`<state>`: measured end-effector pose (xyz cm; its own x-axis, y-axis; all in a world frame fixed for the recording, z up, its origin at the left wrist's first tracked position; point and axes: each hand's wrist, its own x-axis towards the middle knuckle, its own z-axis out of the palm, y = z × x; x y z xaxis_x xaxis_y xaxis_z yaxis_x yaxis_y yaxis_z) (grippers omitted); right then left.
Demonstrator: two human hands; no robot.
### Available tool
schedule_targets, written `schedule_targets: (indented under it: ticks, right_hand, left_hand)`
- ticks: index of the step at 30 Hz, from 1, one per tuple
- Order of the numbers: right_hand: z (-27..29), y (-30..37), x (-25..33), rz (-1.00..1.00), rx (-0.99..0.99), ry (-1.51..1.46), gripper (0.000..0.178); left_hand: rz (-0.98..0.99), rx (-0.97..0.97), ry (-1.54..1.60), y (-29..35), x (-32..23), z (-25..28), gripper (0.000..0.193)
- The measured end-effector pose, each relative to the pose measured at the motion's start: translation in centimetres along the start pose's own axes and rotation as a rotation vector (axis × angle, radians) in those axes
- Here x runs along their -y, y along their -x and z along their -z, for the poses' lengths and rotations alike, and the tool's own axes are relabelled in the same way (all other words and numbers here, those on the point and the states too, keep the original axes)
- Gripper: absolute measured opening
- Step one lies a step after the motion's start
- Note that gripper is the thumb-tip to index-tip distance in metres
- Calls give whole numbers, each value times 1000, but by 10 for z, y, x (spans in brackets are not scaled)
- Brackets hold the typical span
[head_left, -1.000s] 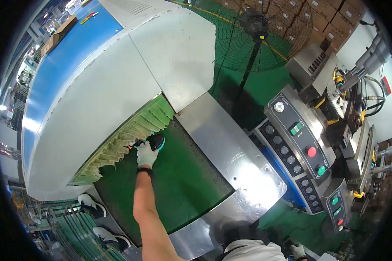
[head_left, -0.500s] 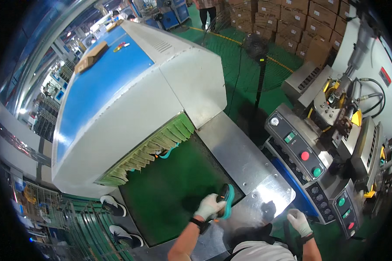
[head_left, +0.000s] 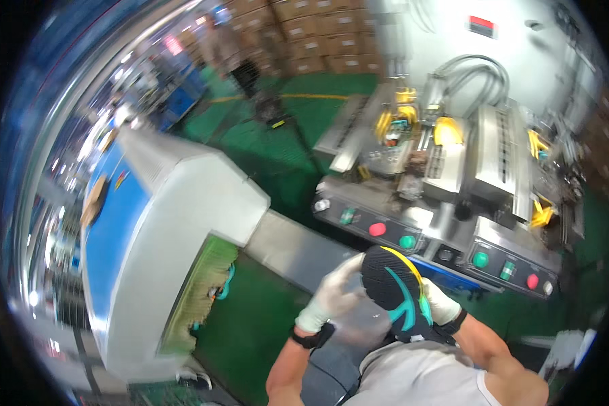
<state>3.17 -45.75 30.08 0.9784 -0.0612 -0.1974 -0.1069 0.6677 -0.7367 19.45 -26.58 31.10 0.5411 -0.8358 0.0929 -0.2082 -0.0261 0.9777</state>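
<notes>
A shoe [head_left: 392, 291] is held up in front of my body, its black sole with teal stripes and a yellow edge facing me. My gloved left hand [head_left: 335, 291] is at its left side, fingertips against the toe edge and thumb near the sole. On the opposite side my gloved right hand [head_left: 441, 302] grips the shoe, its fingers partly hidden. To the left, a teal-edged shoe [head_left: 226, 283] pokes out through the green strip curtain [head_left: 199, 294] of a white and blue machine [head_left: 189, 196], above a green conveyor belt [head_left: 250, 338].
Ahead on the right stands a press machine [head_left: 426, 152] with yellow parts and hoses. Its control panel [head_left: 365, 220] carries red and green buttons. Beside the belt runs a metal ledge [head_left: 284, 247]. Farther back are stacked cartons [head_left: 325, 40], a fan [head_left: 269, 108] and a blurred person [head_left: 230, 54].
My view has swung right toward the press. The shoe has been lifted off the belt's edge and turned sole toward me. My right hand has come over to hold it too.
</notes>
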Motion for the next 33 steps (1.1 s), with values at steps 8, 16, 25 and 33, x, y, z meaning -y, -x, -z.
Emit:
schedule_targets:
  ticks: [8, 16, 25, 33]
  right_hand:
    - [110, 46, 90, 188, 121, -358, 95]
    - [152, 65, 118, 332, -190, -457, 94]
    - [171, 102, 111, 338, -410, -449, 100]
    - [156, 66, 123, 257, -637, -282, 74]
  left_hand:
    - [-86, -111, -244, -158, -11, -29, 53]
    - [-122, -7, -831, -412, 65, -25, 60]
    - [118, -54, -1108, -550, 156, -39, 68]
    - [189, -39, -1078, -570, 111, -28, 58]
